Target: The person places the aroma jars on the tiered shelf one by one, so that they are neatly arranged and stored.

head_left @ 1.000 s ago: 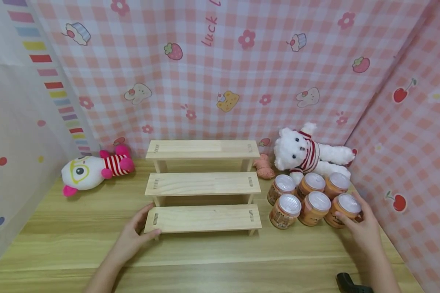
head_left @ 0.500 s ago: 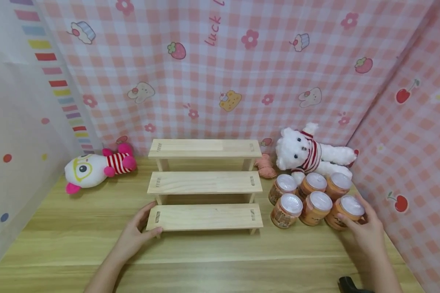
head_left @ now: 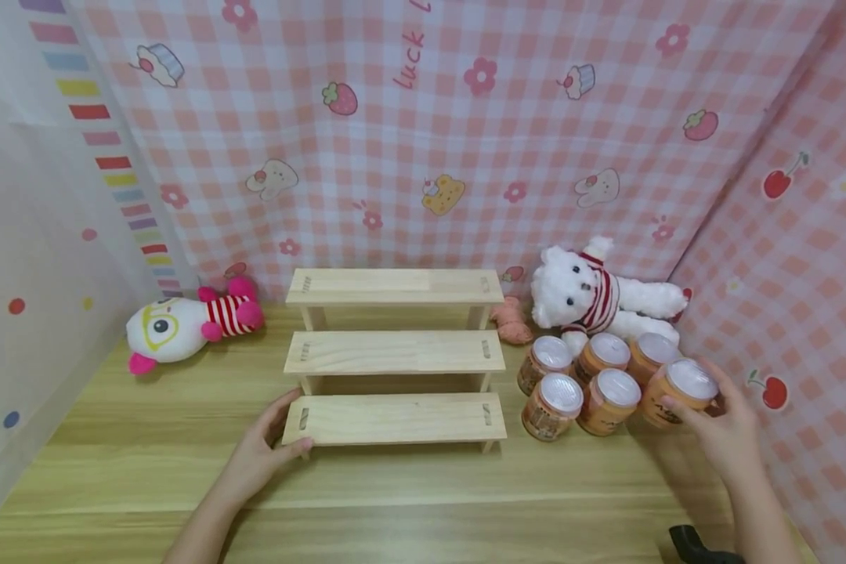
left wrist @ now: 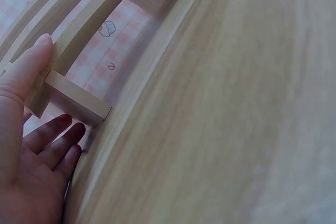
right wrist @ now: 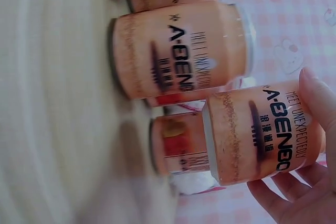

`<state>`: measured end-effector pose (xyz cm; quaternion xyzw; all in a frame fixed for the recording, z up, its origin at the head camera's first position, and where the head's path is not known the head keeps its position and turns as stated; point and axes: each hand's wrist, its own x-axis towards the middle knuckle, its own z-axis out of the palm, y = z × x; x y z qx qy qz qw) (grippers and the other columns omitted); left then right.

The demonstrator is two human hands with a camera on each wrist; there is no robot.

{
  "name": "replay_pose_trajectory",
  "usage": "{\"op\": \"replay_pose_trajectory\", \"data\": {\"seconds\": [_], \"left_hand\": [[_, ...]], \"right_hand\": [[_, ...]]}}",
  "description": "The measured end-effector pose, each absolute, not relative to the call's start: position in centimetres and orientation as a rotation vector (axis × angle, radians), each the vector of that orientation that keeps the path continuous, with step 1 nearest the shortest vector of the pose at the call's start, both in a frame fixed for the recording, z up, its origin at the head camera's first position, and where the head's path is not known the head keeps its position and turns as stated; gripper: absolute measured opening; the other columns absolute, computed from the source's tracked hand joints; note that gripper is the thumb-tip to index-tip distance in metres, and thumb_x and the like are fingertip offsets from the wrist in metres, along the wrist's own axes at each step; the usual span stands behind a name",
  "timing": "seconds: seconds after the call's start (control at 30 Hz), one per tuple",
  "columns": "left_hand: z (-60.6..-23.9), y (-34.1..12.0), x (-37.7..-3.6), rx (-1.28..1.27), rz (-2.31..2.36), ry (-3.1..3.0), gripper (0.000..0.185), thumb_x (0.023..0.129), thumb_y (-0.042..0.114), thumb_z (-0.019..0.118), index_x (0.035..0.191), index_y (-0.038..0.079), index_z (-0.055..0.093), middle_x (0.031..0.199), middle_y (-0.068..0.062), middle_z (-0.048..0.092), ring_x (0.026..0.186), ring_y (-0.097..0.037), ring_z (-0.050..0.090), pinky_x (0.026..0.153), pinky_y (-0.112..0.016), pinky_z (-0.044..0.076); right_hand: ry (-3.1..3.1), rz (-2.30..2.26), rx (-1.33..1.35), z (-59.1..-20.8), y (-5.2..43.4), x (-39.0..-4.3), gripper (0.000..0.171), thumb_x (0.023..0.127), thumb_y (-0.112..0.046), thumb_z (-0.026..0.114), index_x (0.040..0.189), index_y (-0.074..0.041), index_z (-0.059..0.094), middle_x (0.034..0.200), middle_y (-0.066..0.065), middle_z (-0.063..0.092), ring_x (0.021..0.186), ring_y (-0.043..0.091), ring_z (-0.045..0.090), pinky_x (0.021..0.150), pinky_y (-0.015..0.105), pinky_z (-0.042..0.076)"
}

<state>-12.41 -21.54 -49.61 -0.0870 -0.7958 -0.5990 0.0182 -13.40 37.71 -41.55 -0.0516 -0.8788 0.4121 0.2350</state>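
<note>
My right hand (head_left: 729, 435) grips an orange can (head_left: 666, 399) with a pale ridged lid by its side. In the right wrist view the held can (right wrist: 236, 140), printed with dark lettering, is tilted and off the table, thumb on one side and fingers on the other. Beside it stand several matching cans (head_left: 606, 403) in two rows. At the left end of a three-tier wooden display stand (head_left: 395, 419), my left hand (head_left: 254, 458) holds the lowest board. In the left wrist view its thumb (left wrist: 39, 59) lies over the board, and several fingers curve below near the leg (left wrist: 79, 98).
A white plush bear (head_left: 571, 290) in a striped top lies behind the cans, with a small pink item (head_left: 511, 321) near it. At the left lies a pink-and-white plush toy (head_left: 183, 325). A black curved object (head_left: 694, 544) sits at the front right. Checked cloth (head_left: 395, 141) hangs behind.
The right hand has lifted the front right can off the table and shifted it slightly right and up. The left hand stays at the stand.
</note>
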Motion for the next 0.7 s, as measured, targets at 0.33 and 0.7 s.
{"op": "replay_pose_trajectory", "data": {"seconds": [0.33,0.7], "left_hand": [[-49.4,-21.5,-12.4,-0.244,-1.846,-2.491,0.076,0.081,0.009,0.077,0.145,0.005,0.036,0.137,-0.022,0.048,0.121,-0.027,0.046,0.092,-0.015,0.038],[-49.4,-21.5,-12.3,-0.24,-1.863,-2.481,0.076,0.081,0.009,0.077,0.145,0.006,0.037,0.137,-0.021,0.049,0.115,-0.007,0.049,0.091,-0.015,0.039]], "right_hand": [[-2.476,1.061,-0.078,-38.3,37.7,-13.8,0.075,0.081,-0.013,0.078,0.144,-0.002,0.039,0.132,0.033,0.045,0.086,-0.012,0.042,0.067,0.002,0.038],[-2.412,1.105,0.048,-35.8,36.2,-14.9,0.075,0.078,-0.003,0.079,0.144,-0.006,0.042,0.132,0.021,0.049,0.094,-0.008,0.048,0.076,0.003,0.039]]}}
